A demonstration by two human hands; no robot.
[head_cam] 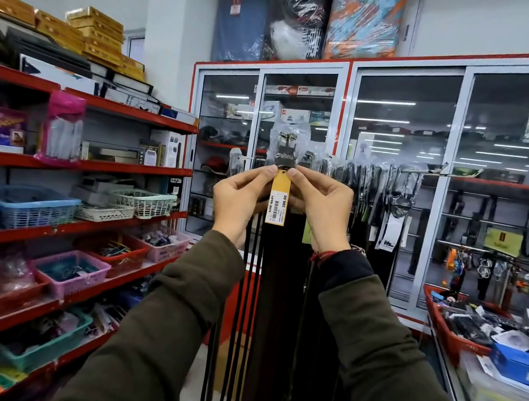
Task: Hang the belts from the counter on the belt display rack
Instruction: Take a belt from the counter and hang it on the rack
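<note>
A dark belt point(278, 299) hangs straight down in front of me, its plastic-wrapped metal buckle point(286, 148) held up at the top. A yellow price tag point(278, 202) dangles from it below the buckle. My left hand point(239, 199) and my right hand point(320, 209) pinch the belt just under the buckle, one on each side of the tag. Behind them runs the belt display rack point(428, 172), a horizontal rail crowded with several hanging dark belts point(367, 196). Thin black belts point(245, 301) also hang down past my left wrist.
Red shelves point(95, 166) with plastic baskets line the left wall. Glass-door cabinets point(393, 186) stand behind the rack. At the right, a counter holds a red basket point(452, 337) of packaged goods and a blue box point(522, 367).
</note>
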